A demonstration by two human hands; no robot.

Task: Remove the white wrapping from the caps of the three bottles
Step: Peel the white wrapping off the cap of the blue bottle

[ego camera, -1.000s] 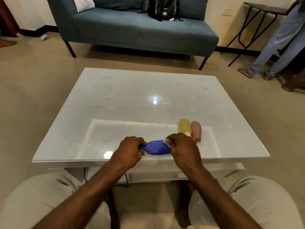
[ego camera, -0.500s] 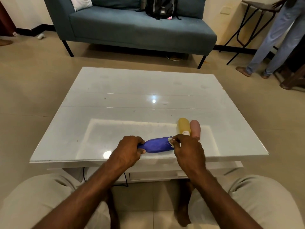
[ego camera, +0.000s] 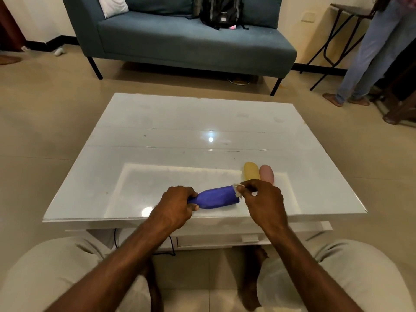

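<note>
- The left hand (ego camera: 174, 204) grips the narrow end of the blue bottle (ego camera: 216, 197), fingers curled round it.
- The right hand (ego camera: 263, 199) pinches the white wrapping (ego camera: 236, 190) at the bottle's other end.
- The bottle lies sideways near the front edge of the white table (ego camera: 157, 136).
- A yellow bottle (ego camera: 251, 171) and a pink bottle (ego camera: 267, 174) lie side by side just behind the right hand.

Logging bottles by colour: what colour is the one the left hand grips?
Blue-purple plastic bottle, clearest in the head view.
</note>
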